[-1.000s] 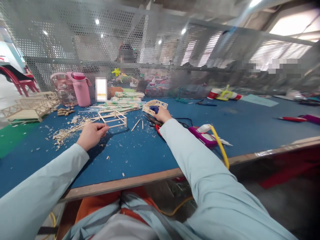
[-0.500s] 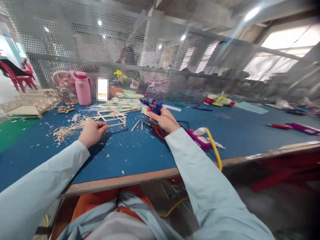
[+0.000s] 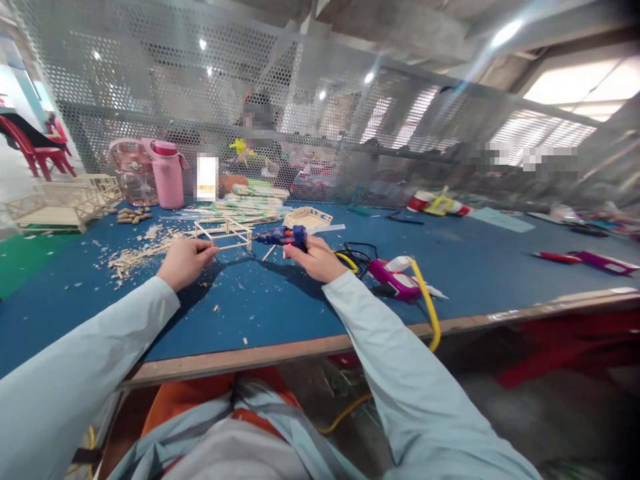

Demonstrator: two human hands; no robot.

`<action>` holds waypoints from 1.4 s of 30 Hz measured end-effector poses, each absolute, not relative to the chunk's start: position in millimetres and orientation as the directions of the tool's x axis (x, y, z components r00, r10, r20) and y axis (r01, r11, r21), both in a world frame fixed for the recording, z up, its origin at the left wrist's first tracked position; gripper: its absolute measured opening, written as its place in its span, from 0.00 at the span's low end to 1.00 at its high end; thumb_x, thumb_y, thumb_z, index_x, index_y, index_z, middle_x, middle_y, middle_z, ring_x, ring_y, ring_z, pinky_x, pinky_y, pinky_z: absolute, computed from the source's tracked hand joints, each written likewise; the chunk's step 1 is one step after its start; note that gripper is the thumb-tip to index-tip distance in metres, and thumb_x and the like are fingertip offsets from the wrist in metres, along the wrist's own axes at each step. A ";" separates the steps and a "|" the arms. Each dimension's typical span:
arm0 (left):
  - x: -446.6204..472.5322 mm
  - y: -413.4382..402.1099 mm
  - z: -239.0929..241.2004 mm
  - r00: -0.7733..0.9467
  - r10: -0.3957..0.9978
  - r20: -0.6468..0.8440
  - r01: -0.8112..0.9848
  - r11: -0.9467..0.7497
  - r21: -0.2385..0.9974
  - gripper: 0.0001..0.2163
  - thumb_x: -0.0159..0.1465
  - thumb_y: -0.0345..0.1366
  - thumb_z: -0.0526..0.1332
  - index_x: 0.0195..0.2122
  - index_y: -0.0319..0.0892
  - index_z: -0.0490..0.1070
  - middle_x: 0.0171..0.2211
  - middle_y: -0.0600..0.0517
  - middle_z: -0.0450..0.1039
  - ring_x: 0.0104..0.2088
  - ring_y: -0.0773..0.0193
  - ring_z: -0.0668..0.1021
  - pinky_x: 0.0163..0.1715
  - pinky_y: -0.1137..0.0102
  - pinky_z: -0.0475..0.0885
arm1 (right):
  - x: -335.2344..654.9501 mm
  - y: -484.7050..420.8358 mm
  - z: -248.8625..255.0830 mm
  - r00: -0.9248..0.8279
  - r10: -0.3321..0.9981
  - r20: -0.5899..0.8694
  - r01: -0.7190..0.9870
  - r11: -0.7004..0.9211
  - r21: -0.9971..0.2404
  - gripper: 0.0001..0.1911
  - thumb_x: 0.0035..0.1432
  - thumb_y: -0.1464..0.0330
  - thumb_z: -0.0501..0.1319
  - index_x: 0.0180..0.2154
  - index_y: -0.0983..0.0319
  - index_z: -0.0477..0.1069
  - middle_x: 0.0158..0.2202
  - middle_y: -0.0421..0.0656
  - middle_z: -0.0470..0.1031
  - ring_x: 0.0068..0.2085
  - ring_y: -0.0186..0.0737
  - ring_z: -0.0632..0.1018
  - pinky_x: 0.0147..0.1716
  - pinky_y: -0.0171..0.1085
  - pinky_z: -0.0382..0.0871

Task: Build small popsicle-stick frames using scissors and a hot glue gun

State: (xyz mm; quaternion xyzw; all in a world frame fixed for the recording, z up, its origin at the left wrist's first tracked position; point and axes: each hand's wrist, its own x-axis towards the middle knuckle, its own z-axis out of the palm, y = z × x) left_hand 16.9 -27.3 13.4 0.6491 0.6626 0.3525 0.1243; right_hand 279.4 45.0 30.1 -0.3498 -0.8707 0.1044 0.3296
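Between finger and thumb, my left hand [image 3: 186, 262] pinches the near left corner of a small wooden stick frame [image 3: 234, 246], held just over the blue table [image 3: 240, 313]. My right hand [image 3: 320, 259] is wrapped round a blue glue gun [image 3: 280, 237], a clear glue stick poking out of its back end. Its nozzle points left, at or very near the frame's right corner post; whether they touch I cannot tell. Behind the gun lies a wooden piece with a latticed rim [image 3: 307, 218]. A loose stick [image 3: 269, 253] rests under the nozzle.
Wood scraps [image 3: 135, 260] litter the left side, near peanuts [image 3: 134, 215] and a finished-looking stick model [image 3: 55, 207]. A pink bottle [image 3: 169, 177] stands at the back by bundled sticks [image 3: 250, 203]. A purple power strip [image 3: 395, 279] with a yellow cord [image 3: 425, 293] lies right. A perforated screen [image 3: 175, 87] stands behind.
My right hand has brought the glue gun down and left, its nozzle now level with the frame's right corner. My left hand and the frame have stayed nearly still.
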 end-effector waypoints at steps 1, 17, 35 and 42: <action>16.7 -27.3 13.4 -0.124 0.947 0.296 0.774 -0.094 0.626 0.17 0.55 0.47 0.51 0.19 0.39 0.68 0.14 0.55 0.63 0.17 0.69 0.63 0.21 0.73 0.56 | 279.3 45.5 29.4 -0.542 0.672 0.504 0.543 0.738 -0.400 0.19 0.56 0.57 0.53 0.36 0.64 0.72 0.31 0.47 0.75 0.37 0.43 0.74 0.39 0.39 0.66; 16.5 -28.2 14.8 -0.115 0.951 0.286 0.769 -0.096 0.632 0.17 0.55 0.47 0.51 0.16 0.41 0.63 0.13 0.56 0.60 0.17 0.70 0.62 0.20 0.73 0.56 | 278.5 48.8 25.5 -0.559 0.650 0.515 0.592 0.748 -0.301 0.22 0.57 0.57 0.53 0.45 0.65 0.70 0.38 0.49 0.76 0.40 0.44 0.75 0.39 0.38 0.66; 16.3 -31.4 21.5 -0.133 0.937 0.322 0.749 -0.117 0.652 0.18 0.54 0.47 0.52 0.15 0.41 0.63 0.13 0.56 0.62 0.17 0.70 0.62 0.20 0.74 0.56 | 278.8 45.7 27.8 -0.583 0.630 0.512 0.577 0.765 -0.285 0.21 0.57 0.57 0.53 0.43 0.65 0.71 0.37 0.49 0.76 0.38 0.44 0.75 0.38 0.37 0.65; 16.2 -32.1 23.7 -0.157 0.943 0.295 0.702 -0.104 0.705 0.18 0.53 0.48 0.54 0.16 0.40 0.66 0.14 0.55 0.65 0.17 0.69 0.64 0.21 0.74 0.58 | 278.1 45.7 25.3 -0.580 0.619 0.529 0.601 0.764 -0.234 0.24 0.57 0.55 0.52 0.43 0.67 0.71 0.37 0.52 0.76 0.39 0.47 0.75 0.37 0.38 0.65</action>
